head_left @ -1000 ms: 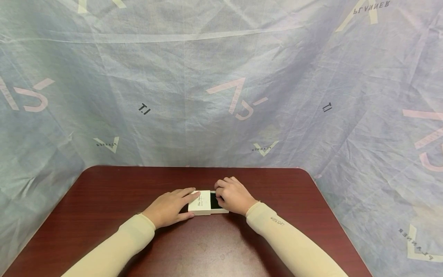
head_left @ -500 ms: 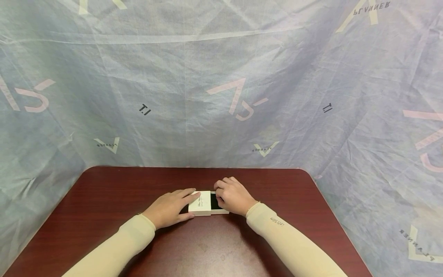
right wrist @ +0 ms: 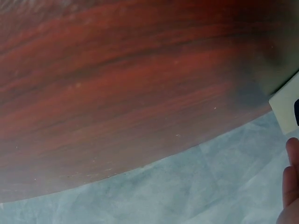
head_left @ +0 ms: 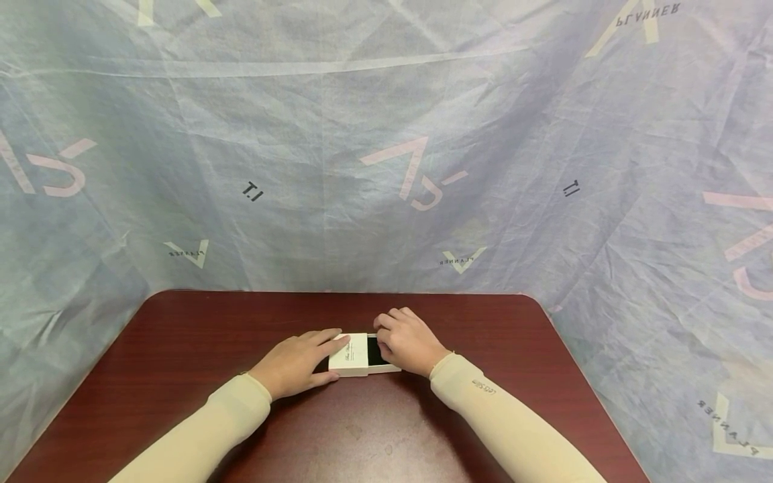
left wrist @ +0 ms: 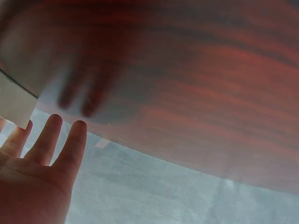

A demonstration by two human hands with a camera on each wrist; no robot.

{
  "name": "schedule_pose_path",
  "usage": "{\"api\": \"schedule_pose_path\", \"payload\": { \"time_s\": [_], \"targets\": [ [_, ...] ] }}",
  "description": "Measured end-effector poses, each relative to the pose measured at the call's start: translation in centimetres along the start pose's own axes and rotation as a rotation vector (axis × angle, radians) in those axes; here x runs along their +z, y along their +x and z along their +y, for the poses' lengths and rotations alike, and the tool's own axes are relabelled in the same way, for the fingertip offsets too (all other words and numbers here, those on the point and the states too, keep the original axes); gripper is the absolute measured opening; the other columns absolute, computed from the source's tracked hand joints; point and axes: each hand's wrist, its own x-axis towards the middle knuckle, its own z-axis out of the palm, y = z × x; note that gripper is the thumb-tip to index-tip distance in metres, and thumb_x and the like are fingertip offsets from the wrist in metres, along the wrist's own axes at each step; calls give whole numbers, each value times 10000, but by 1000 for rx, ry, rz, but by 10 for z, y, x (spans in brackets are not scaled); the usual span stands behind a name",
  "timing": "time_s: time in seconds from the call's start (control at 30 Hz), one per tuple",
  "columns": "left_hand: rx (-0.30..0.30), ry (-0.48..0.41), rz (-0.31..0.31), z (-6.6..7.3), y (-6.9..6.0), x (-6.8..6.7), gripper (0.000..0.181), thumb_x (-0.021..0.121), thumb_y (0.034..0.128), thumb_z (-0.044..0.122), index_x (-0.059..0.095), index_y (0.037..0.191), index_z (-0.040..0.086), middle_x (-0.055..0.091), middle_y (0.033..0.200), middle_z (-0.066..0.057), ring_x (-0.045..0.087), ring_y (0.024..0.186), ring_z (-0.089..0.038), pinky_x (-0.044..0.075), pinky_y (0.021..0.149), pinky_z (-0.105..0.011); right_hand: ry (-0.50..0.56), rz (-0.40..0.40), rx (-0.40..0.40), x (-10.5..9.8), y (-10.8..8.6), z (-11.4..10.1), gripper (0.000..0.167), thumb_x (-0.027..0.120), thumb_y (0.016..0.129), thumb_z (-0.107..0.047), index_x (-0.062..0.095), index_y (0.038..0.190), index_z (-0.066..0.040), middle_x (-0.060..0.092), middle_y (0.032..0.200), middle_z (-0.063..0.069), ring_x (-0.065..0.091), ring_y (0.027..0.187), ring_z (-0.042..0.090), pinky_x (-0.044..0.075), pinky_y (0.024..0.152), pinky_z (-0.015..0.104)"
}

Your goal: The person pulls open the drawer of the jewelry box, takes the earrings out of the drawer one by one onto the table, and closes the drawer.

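Observation:
A small white slide-open box [head_left: 348, 362] with dark script lies on the table in the head view. Its inner tray [head_left: 382, 368], lined in black, sticks out to the right. My left hand [head_left: 296, 362] holds the outer sleeve from the left, one finger on top and the thumb at the near corner. Over the tray's right part, my right hand [head_left: 410, 341] bends its fingers and grips it; the fingertips are partly hidden. In the left wrist view, a corner of the box [left wrist: 16, 100] touches the fingers. The right wrist view catches the tray's end [right wrist: 285, 109] with a dark notch.
The dark red wooden table [head_left: 350, 443] has rounded far corners. A greyish printed cloth [head_left: 314, 168] hangs behind it and along both sides. Pale sleeves [head_left: 193, 429] cover both forearms.

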Motion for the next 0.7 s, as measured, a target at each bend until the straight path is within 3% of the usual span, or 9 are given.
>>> {"api": "schedule_pose_path", "payload": {
  "time_s": [0.7],
  "targets": [
    [-4,3,5,-1,1,3,736,830,1104,530,603,1744,248,658,1740,-92,747,1484,-346,690,1077,-581,-17,27,-23,0,2,-1,82,918,929,-153,858,889,-190,814,1173,-55,753,1050,186,602,945,346]
  ]
}}
